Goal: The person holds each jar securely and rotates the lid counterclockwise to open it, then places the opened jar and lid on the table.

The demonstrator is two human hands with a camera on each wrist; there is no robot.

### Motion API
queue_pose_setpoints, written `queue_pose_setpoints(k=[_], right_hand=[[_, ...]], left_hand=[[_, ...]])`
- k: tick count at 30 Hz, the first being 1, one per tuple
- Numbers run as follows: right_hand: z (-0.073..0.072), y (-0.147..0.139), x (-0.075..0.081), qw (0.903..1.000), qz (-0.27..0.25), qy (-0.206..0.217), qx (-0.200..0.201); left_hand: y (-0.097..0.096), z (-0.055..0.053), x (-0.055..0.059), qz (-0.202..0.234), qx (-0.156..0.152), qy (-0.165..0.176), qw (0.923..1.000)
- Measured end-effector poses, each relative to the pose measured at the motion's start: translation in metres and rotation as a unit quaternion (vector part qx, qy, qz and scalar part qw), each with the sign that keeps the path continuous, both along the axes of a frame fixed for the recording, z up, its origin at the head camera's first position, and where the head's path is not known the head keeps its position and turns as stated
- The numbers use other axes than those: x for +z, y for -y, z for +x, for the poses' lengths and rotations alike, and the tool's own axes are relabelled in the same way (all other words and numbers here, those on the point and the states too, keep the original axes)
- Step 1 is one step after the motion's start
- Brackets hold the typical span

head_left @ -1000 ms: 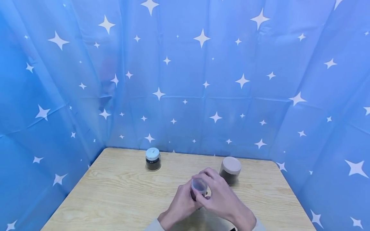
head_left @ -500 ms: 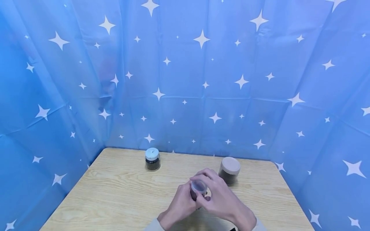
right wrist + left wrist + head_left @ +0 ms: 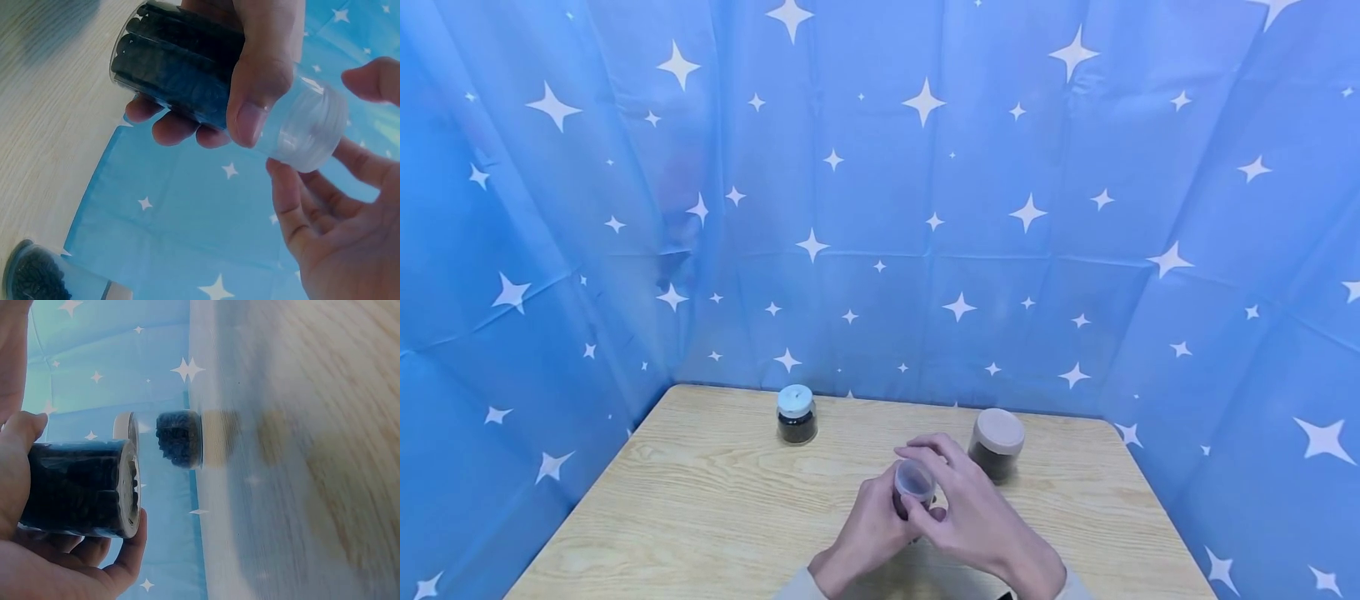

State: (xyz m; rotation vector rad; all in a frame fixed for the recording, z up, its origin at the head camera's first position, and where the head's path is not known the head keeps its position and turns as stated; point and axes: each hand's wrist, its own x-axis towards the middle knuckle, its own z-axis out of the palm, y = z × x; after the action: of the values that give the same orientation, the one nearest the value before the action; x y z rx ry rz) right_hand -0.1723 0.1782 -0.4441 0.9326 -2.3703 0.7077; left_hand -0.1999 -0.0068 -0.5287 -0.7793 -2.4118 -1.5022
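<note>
In the head view, the left hand point(image 3: 874, 521) is gripping a small dark-filled jar point(image 3: 900, 505), which is sitting between the two hands above the table point(image 3: 715, 500). The right hand point(image 3: 973, 517) is cupping loosely around the jar's clear top point(image 3: 913, 477). Its fingers are now standing a little farther off the rim than half a second ago, while the left hand is holding about the same place. That is probably easing the right hand's hold while the left is steadying the jar. Farther back, a blue-lidded jar point(image 3: 797, 425) and a larger jar point(image 3: 997, 454) are standing well apart, before the starry curtain point(image 3: 880, 250).

In the left wrist view, the left fingers are wrapping the jar, and its base is showing free of the table. Another jar point(image 3: 179, 439) is standing beyond; I cannot tell which.

In the right wrist view, the left thumb is pressing along the jar. The right hand is spreading wide around the top, one digit clearly apart, others lying at or just beside it. Whether the top is loosening, I cannot tell.
</note>
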Motion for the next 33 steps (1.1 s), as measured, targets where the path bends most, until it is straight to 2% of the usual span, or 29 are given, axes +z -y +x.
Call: queue_pose_setpoints(k=[9, 15, 18, 23, 27, 33], right_hand=[[0.002, 0.007, -0.001, 0.9978, -0.003, -0.019, -0.063], [0.002, 0.011, -0.003, 0.9950, -0.004, -0.050, -0.087], [0.002, 0.013, -0.004, 0.9933, 0.001, -0.068, -0.093], [0.003, 0.013, -0.005, 0.9910, -0.001, -0.101, -0.088], [0.002, 0.013, -0.005, 0.9894, -0.011, -0.124, -0.075], [0.000, 0.011, -0.005, 0.9889, -0.024, -0.134, -0.060]], left_hand=[[-0.002, -0.001, 0.003, -0.009, 0.023, -0.017, 0.9995], [-0.004, 0.000, 0.005, -0.015, 0.033, -0.047, 0.9982], [-0.005, 0.000, 0.005, -0.015, 0.034, -0.051, 0.9980], [-0.005, 0.000, 0.005, -0.011, 0.038, -0.045, 0.9982], [-0.005, 0.001, 0.006, -0.005, 0.038, -0.025, 0.9989], [-0.005, 0.001, 0.006, -0.004, 0.036, -0.014, 0.9992]])
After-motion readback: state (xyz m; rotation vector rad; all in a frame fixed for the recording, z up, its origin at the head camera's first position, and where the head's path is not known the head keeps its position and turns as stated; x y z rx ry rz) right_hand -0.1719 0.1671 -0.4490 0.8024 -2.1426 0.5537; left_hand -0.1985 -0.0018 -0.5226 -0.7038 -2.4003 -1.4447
